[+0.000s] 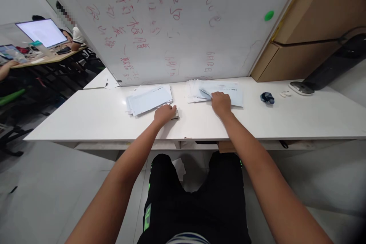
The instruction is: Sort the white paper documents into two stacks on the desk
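My right hand [221,103] pinches the edge of a pale blue-white envelope [204,94], which is lifted and bent. Beneath it lies a spread pile of similar envelopes [236,97], the top one bearing small dark print. Closer to the middle of the desk, my left hand [165,115] is closed over a small, light-coloured flat stack [176,115]. Only the stack's right edge shows past the fingers, so its kind is unclear. Just beyond the left hand rests another pile of envelopes [148,101], slightly fanned.
A whiteboard [183,38] with red writing stands along the back of the white desk [94,116]. To the right are a dark blue scrunchie [267,98], white earbuds [285,93], a computer mouse [301,88] and cardboard boxes [303,61]. People sit at a table [48,60] far left.
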The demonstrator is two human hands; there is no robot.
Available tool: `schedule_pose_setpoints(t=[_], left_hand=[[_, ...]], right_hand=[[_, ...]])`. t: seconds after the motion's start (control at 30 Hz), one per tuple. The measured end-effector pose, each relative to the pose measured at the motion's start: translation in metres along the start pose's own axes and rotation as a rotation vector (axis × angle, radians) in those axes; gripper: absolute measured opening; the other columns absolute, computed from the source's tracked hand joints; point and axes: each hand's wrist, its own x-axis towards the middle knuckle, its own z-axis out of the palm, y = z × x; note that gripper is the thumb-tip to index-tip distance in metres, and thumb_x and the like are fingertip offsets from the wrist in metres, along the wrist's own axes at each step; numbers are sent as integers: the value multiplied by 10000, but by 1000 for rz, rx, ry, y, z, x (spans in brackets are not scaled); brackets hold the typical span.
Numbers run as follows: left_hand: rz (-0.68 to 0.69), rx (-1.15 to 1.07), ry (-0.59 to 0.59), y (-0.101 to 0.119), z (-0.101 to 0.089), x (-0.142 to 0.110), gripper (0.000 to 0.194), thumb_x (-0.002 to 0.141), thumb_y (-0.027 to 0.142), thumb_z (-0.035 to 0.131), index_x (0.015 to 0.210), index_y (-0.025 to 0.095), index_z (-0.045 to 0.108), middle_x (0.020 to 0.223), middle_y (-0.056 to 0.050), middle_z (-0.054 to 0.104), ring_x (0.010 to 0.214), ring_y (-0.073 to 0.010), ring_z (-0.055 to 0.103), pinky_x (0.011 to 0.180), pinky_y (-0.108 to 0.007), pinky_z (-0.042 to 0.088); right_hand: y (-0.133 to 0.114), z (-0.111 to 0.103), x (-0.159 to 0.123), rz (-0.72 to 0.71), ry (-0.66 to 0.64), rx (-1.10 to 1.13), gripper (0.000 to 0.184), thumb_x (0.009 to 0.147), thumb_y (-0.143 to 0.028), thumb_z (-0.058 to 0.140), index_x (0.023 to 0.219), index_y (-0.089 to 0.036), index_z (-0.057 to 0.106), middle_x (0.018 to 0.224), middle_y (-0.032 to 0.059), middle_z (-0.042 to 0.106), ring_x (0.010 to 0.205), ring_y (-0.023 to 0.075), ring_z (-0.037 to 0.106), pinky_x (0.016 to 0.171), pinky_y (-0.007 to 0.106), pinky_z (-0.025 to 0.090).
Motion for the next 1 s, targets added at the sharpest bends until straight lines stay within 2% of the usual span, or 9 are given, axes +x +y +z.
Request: schedule_pose_setpoints(t=[0.17, 0.3, 0.4, 0.5, 0.67, 0.77, 0.87, 0.93, 1.0], left_hand=[[-6, -6, 42, 1, -2, -4, 495, 901, 487, 271, 700, 196, 617, 812, -95, 692, 730, -243, 626, 579, -289, 393], [-7, -13, 122, 1, 0, -8, 520, 921, 465, 243, 728, 185, 636, 835, -120, 694, 762, -253, 629, 589, -285, 381], [25, -8, 182, 0, 3, -11, 545, 922, 515, 242, 746, 186, 639, 846, -128, 693, 779, -267, 627, 597, -290, 363], [50, 2, 226, 1, 4, -12, 604, 936, 537, 200, 712, 172, 627, 774, -134, 682, 731, -259, 618, 630, -308, 346], [182, -2, 511, 4, -10, -18, 538, 973, 401, 213, 630, 167, 555, 665, -103, 631, 701, -214, 580, 734, -346, 301], [221, -203, 630, 4, -20, -43, 486, 969, 387, 246, 620, 178, 513, 646, -77, 595, 692, -192, 551, 712, -328, 302], [180, -578, 520, -2, -12, -93, 490, 948, 484, 284, 619, 192, 499, 621, -38, 562, 632, -167, 516, 625, -287, 322], [113, -858, 334, -7, 8, -131, 488, 895, 565, 370, 621, 188, 512, 617, -18, 557, 609, -151, 511, 591, -264, 349], [-42, -1154, 37, -10, 34, -165, 525, 841, 646, 401, 683, 173, 563, 640, -19, 584, 516, -122, 480, 517, -250, 360]], right_hand=[[-14, -39, -20, -6, 186, 101, 360, 902, -192, 305, 1100, -149, 603, 1064, 153, 629, 1037, 281, 512, 953, 429, 296], [-42, -64, -76, -199, 235, 231, 375, 912, -204, 297, 1109, -222, 616, 1126, 113, 637, 1099, 259, 524, 1011, 453, 288], [-62, -63, -125, -392, 203, 272, 359, 908, -178, 322, 1073, -256, 630, 1079, 85, 663, 1051, 229, 563, 958, 425, 356], [-71, -50, -159, -512, 277, 228, 302, 896, -143, 376, 1032, -204, 640, 1000, 98, 682, 963, 209, 591, 860, 374, 404], [-69, -37, -178, -534, 397, 121, 253, 877, -111, 420, 990, -136, 645, 944, 112, 689, 915, 202, 593, 806, 340, 409], [-60, -37, -183, -513, 384, 125, 249, 882, -136, 435, 1011, -141, 648, 983, 108, 694, 936, 212, 596, 812, 342, 418], [-48, -38, -192, -510, 374, 143, 301, 873, -102, 410, 1065, -143, 638, 1047, 108, 690, 1003, 219, 597, 838, 350, 427], [-40, -40, -199, -519, 380, 165, 351, 856, -60, 387, 1105, -141, 621, 1069, 111, 687, 1030, 218, 598, 847, 356, 435], [-33, -43, -208, -542, 400, 195, 376, 844, -38, 386, 1134, -141, 603, 1065, 112, 691, 1025, 212, 609, 847, 357, 446]])
